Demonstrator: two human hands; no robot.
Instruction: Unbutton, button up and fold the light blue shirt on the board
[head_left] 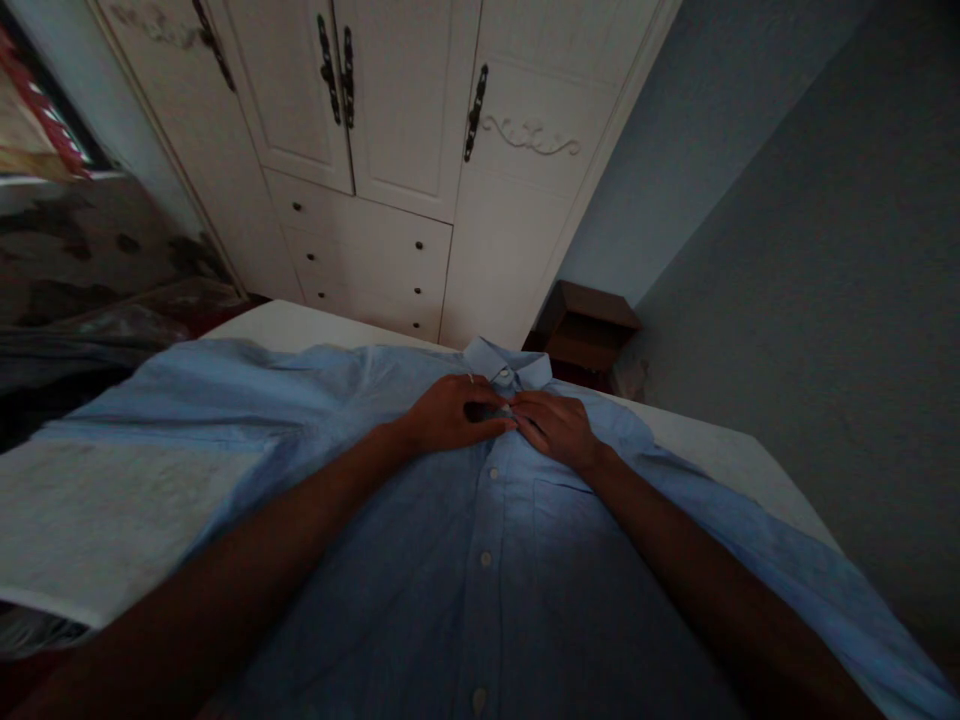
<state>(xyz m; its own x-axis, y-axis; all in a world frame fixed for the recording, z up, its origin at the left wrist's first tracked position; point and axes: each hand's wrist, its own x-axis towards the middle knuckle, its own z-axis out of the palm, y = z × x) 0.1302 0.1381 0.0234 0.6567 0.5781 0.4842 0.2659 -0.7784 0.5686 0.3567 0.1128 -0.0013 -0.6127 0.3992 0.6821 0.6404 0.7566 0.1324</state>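
A light blue button-up shirt (420, 560) lies spread face up on a white surface (112, 510), collar (510, 365) pointing away from me. My left hand (450, 412) and my right hand (556, 425) meet at the shirt's front placket just below the collar. Both have their fingers pinched together on the fabric near the top button. A ring shows on my left hand. Several white buttons run down the placket toward me, and a chest pocket (562, 515) sits under my right wrist.
A white wardrobe (420, 150) with dark handles and drawers stands beyond the surface. A small brown wooden stand (585, 325) sits in the corner by the grey wall (825, 300). Dark patterned bedding (90, 260) lies at the left.
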